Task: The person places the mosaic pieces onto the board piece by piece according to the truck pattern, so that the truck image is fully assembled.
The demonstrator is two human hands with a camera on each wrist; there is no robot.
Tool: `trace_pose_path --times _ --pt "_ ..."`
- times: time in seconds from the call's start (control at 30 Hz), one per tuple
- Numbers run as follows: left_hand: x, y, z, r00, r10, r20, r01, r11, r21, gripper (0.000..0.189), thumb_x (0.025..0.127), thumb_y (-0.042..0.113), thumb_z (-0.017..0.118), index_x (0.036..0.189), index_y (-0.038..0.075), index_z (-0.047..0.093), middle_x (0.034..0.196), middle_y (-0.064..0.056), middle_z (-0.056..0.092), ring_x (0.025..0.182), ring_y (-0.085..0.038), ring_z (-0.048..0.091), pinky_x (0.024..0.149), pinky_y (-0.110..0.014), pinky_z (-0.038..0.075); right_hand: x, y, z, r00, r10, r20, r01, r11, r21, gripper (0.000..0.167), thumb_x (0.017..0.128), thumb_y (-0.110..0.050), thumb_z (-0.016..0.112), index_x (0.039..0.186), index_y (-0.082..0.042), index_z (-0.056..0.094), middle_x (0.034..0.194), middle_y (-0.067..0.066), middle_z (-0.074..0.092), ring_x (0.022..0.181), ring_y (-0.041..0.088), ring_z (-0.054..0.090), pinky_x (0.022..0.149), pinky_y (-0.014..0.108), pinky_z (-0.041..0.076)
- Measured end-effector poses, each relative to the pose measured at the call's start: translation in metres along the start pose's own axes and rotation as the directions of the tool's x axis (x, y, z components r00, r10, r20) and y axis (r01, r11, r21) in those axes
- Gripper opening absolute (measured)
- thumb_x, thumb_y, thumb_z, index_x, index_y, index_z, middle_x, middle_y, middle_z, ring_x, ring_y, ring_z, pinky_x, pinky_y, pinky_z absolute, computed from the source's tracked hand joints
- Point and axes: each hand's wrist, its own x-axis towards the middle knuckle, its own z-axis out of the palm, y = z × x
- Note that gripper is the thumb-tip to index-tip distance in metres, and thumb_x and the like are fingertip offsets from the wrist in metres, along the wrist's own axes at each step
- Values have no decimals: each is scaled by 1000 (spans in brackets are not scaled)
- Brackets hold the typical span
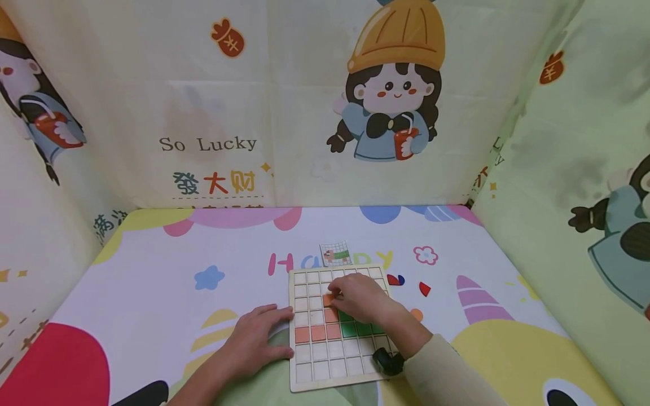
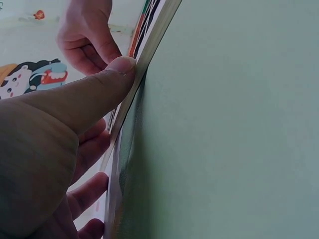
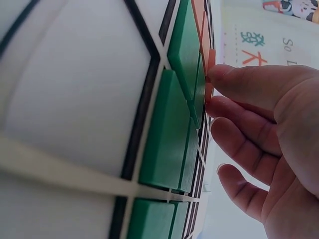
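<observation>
Orange and square, one tile (image 1: 328, 300) is pinched between thumb and forefinger of the right hand (image 1: 363, 296), over the gridded board (image 1: 319, 370), left of the board's centre and toward its far side (whether it is fully seated, I cannot tell). The left hand (image 1: 259, 341), fingers spread, touches the board's left edge. More orange tiles (image 1: 317, 333) fill squares on the board's left half, green tiles (image 1: 364, 329) on its right. Beyond the board's far edge lies a printed card (image 1: 336, 254).
</observation>
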Motion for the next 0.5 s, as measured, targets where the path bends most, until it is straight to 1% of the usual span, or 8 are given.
trace_pose_path --times 0.2,0.5 --pt "-1 1 -1 1000 -7 6 7 1000 -8 63 76 42 85 129 15 65 138 2 60 134 -35 43 106 -63 32 0 -1 -1 1000 5 2 -5 1000 10 25 93 -21 72 115 -8 73 99 0 73 93 20 66 88 39 53" --pt "-1 2 -1 1000 5 4 -5 1000 -9 63 76 42 86 129 15 65 138 2 60 133 -35 44 105 -63 33 -1 -1 -3 1000 6 21 -7 1000 20 26 94 -20 70 116 -8 72 101 0 72 94 19 65 90 39 53"
